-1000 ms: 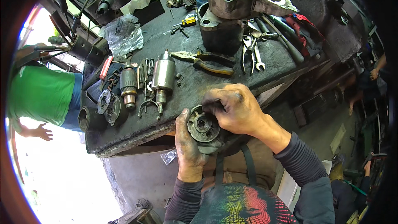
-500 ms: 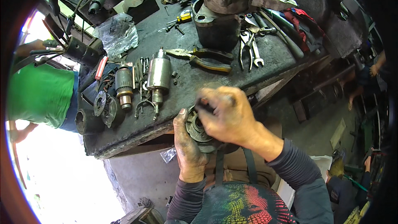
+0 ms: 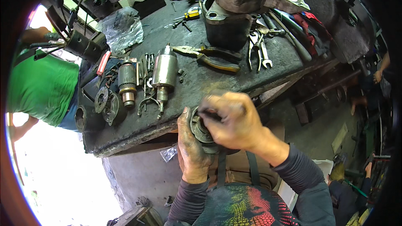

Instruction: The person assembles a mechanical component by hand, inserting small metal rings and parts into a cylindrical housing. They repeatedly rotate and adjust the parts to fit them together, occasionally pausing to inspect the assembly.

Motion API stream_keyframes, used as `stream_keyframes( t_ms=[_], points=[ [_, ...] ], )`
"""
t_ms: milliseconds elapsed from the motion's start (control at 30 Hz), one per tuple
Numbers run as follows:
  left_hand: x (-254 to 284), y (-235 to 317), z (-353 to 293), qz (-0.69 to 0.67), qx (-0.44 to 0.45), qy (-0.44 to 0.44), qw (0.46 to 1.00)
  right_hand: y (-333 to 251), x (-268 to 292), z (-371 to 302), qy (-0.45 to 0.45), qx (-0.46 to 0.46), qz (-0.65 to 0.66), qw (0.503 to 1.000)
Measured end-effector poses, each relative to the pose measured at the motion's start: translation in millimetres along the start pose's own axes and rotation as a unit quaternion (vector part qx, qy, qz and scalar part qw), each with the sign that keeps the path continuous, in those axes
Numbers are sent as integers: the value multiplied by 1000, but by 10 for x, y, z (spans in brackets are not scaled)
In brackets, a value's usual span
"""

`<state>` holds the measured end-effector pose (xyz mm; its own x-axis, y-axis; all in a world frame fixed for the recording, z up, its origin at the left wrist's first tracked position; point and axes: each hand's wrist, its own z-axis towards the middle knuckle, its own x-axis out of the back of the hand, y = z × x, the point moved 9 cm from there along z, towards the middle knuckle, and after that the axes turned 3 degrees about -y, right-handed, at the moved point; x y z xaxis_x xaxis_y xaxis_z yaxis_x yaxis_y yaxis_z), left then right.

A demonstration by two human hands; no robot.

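My left hand (image 3: 191, 148) is wrapped round a round grey metal housing (image 3: 200, 130) just in front of the workbench's near edge. Over the housing's open face, the fingers of my right hand (image 3: 234, 121) are pinched together against its inside rim. Whatever they hold, if anything, is hidden by the fingers. Beyond my hands on the bench lie a silver solenoid cylinder (image 3: 165, 68), a forked lever (image 3: 150, 102) and a copper-ended armature (image 3: 127, 80). Combination pliers with worn yellow-black handles (image 3: 220, 65) rest further back.
A large dark metal casing (image 3: 229, 29) stands at the back of the bench (image 3: 192, 84), with spanners (image 3: 265, 56) beside it. A yellow screwdriver (image 3: 192, 13) and a clear plastic bag (image 3: 121, 29) lie further left. A person in a green shirt (image 3: 46, 86) is at the left.
The bench and its parts have shifted slightly right in the view. My right hand's fingers have moved a little over the housing, while my left hand keeps its hold.
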<state>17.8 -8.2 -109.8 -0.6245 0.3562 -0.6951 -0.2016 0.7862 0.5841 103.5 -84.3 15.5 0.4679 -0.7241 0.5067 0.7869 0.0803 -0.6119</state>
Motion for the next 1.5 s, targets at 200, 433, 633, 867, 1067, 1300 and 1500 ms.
stream_keyframes(
  t_ms=[200, 433, 633, 867, 1067, 1300, 1500],
  points=[
    [-119, -18, -15, -53, 33, -53, 997, 133, 76, -39, 5, -107, -24, 994],
    [-59, 136, -26, 60, -69, -33, 995, -69, -70, -10, 40, -43, -13, 998],
    [-47, 44, 21, -29, -26, -42, 998, -99, -153, 64, -46, -27, -31, 998],
    [-5, -24, -9, -57, 28, 2, 998, -115, -206, 83, -78, -37, -6, 996],
    [-127, 64, 5, -13, -27, -51, 998, -210, -176, 147, -61, 8, -51, 997],
    [-98, -13, 36, -81, 26, -61, 995, -143, -120, 181, -89, 4, -61, 994],
    [-170, -71, 21, -76, 53, -81, 992, -132, -128, 146, -141, 66, -86, 984]
  ],
)
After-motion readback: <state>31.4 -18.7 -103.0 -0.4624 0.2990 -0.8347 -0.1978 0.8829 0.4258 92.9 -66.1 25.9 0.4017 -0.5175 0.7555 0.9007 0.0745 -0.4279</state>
